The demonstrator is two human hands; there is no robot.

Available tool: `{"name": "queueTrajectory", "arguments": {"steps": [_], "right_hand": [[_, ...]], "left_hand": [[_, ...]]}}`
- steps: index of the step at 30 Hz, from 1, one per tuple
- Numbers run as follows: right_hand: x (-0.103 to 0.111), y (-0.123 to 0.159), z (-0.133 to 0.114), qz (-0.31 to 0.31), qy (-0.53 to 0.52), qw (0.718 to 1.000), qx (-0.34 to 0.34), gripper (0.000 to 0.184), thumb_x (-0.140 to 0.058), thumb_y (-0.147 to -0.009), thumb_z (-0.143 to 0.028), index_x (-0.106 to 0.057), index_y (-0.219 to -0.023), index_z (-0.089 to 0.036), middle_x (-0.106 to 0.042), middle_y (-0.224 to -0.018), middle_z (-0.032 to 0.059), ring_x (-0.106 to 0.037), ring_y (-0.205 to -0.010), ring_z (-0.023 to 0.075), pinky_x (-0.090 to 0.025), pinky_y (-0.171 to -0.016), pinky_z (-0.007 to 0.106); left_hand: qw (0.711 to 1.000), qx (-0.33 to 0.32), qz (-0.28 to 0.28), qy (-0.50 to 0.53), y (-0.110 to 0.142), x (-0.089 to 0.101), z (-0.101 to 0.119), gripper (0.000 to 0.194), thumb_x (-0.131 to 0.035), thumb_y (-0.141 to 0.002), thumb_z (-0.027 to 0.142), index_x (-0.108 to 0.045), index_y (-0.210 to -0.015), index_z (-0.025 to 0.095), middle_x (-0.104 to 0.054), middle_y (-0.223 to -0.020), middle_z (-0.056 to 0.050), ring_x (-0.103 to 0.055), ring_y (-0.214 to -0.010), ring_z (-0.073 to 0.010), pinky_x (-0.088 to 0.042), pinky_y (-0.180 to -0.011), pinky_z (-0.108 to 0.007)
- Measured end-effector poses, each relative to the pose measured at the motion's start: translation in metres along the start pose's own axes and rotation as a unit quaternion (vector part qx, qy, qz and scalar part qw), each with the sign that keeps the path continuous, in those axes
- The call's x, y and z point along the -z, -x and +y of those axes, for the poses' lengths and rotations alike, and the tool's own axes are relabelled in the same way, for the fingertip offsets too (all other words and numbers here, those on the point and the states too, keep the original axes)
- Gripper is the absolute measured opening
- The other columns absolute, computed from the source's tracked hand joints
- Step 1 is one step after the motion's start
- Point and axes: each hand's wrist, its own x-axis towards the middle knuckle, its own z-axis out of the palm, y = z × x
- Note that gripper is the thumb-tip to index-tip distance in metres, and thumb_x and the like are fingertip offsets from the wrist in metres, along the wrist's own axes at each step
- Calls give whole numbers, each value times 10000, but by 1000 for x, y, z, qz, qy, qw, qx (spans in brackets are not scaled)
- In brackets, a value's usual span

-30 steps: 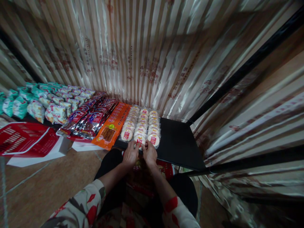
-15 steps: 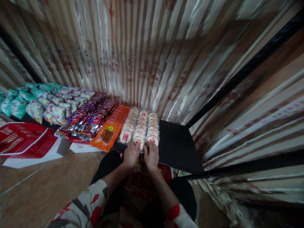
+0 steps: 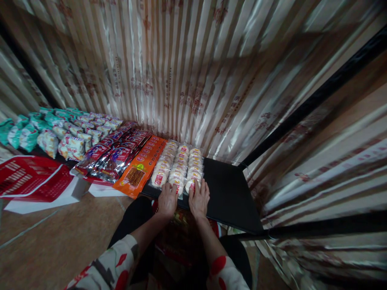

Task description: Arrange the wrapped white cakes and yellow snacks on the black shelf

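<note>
Three rows of clear-wrapped round white crackers, likely rice crackers (image 3: 181, 167), lie overlapping on a black shelf (image 3: 229, 193). My left hand (image 3: 167, 200) is at the near end of the left and middle rows, its outstretched fingertips touching the front pack of the middle row. My right hand (image 3: 198, 199) rests its spread fingers on the near end of the right row (image 3: 195, 169). Neither hand lifts a pack. Left of the crackers lies a flat orange snack packet (image 3: 140, 167) with a picture of brown sticks.
Shiny dark red and purple packets (image 3: 116, 155), white-and-yellow packs (image 3: 72, 147) and green packs (image 3: 28, 137) line the shelf's left part. A red basket (image 3: 33, 177) stands below on the left. Black frame bars (image 3: 302, 108) and a striped curtain (image 3: 181, 80) enclose the shelf.
My right hand has shifted slightly to the right, onto the near end of the right row. My left hand stays by the front of the middle row. The view has tilted slightly.
</note>
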Motion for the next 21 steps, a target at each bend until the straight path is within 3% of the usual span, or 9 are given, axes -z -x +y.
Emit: {"name": "queueTrajectory", "arguments": {"steps": [10,21], "right_hand": [[-5,0,2,23,12,1000,8,458,-284,-908,-358,-432,-1316,-209,-317,-1428,113,-272,-1272,281,-337,-958,457],[-9,0,5,44,1,999,27,451,-298,-907,-342,-448,-1300,-178,-344,-1396,149,-282,-1258,286,-350,-950,471]], "left_hand": [[999,24,-14,-28,-11,5,8,251,-533,-825,225,-500,-1070,186,-492,-1048,-77,-433,-1020,-228,-443,-818,-312],[999,33,-5,-31,-27,-3,8,231,-523,-824,209,-509,-1052,176,-503,-1032,-80,-438,-1014,-231,-423,-832,-325]]}}
